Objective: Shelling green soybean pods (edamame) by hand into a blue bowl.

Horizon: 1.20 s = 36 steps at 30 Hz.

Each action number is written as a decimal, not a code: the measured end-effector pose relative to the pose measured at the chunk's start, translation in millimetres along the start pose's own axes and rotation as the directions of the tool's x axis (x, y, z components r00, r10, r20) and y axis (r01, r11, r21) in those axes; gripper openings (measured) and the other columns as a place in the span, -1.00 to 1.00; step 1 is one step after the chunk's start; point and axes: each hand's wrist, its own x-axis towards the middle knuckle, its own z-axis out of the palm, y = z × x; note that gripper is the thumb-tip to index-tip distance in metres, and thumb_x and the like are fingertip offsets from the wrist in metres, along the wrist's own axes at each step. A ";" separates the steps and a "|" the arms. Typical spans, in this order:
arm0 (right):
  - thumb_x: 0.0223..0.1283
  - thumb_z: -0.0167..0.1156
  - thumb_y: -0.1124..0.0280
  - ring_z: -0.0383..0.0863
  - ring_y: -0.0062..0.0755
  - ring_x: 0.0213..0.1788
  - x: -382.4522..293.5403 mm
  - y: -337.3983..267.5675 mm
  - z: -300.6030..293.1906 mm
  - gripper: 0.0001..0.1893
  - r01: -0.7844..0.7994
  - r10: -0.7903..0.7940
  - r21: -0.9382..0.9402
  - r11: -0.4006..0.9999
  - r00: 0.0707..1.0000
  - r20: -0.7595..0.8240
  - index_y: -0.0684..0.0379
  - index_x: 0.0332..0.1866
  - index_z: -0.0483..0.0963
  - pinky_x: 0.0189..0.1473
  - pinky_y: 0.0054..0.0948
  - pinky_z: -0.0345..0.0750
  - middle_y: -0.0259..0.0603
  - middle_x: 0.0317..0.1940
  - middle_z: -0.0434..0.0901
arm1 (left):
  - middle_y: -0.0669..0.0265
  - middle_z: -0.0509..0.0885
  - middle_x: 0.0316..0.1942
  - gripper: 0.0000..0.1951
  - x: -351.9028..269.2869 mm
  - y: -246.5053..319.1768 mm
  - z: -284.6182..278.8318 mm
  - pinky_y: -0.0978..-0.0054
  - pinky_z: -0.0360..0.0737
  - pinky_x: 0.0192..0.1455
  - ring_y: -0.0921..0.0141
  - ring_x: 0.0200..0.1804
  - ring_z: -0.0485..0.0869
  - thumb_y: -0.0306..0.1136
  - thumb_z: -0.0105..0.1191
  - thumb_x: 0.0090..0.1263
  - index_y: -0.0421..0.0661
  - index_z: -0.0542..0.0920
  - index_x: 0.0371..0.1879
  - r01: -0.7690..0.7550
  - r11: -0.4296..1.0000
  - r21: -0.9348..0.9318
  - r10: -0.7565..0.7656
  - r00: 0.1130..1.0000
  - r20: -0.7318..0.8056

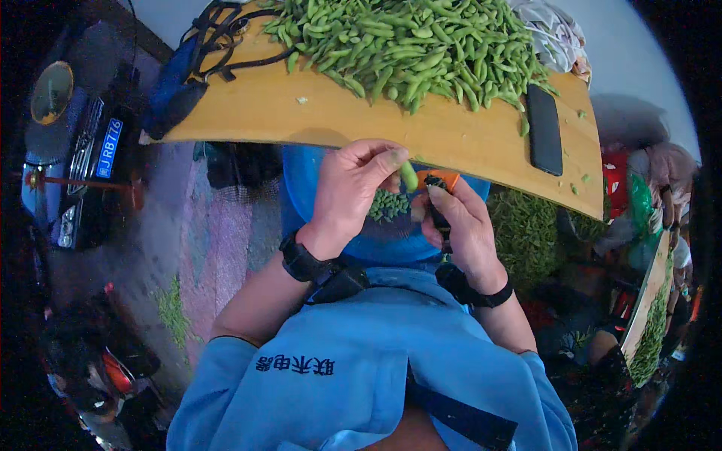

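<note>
My left hand (352, 189) pinches a green soybean pod (408, 176) between thumb and fingers. Close to its right, my right hand (465, 222) grips a small hand tool (437, 206) with black and orange parts; its working end is too small to make out. Both hands hang over a blue plastic basin (299, 180), just in front of the table edge. Shelled green beans (389, 206) lie in the basin, partly hidden by my wrists. A large heap of soybean pods (406, 45) covers the far part of the wooden table (361, 121).
A black smartphone (544, 129) lies at the table's right. Black straps (225, 51) and a blue bag (172, 96) sit at its left end. More pods or husks (519, 237) cover the floor at right. A parked car (79, 152) stands left; another person (668, 175) is at far right.
</note>
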 end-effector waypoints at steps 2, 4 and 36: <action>0.37 -0.08 0.31 0.34 -0.70 -0.63 1.0 0.8 -3.2 -0.70 0.007 -0.004 -0.069 0.998 0.999 0.044 0.21 0.10 0.35 -0.64 -0.72 0.24 -0.34 -0.47 0.50 | 0.42 0.61 -0.48 -0.77 -0.2 0.6 1.6 0.68 0.44 -0.38 0.62 -0.47 0.48 -0.28 0.10 0.34 -0.22 0.63 -0.27 -0.013 0.995 0.095 0.013 1.000 -0.003; 0.37 -0.07 0.31 0.34 -0.70 -0.64 0.8 1.5 -4.4 -0.68 0.001 0.002 -0.061 0.998 0.998 0.062 0.22 0.13 0.35 -0.63 -0.72 0.25 -0.34 -0.47 0.51 | 0.42 0.62 -0.49 -0.78 0.0 4.1 0.7 0.67 0.44 -0.39 0.62 -0.48 0.49 -0.28 0.11 0.33 -0.23 0.64 -0.30 -0.002 0.986 0.167 0.004 1.000 -0.011; 0.31 -0.04 0.40 0.27 -0.66 -0.64 17.3 32.9 -2.7 -0.80 0.153 -0.167 -0.612 0.776 0.985 0.035 0.20 -0.07 0.46 -0.60 -0.66 0.22 -0.39 -0.55 0.45 | 0.28 0.63 -0.56 -0.87 -2.3 -11.6 7.1 0.55 0.45 -0.44 0.50 -0.52 0.54 -0.42 0.23 0.15 -0.23 0.64 -0.50 -0.296 0.764 0.574 0.382 0.923 -0.033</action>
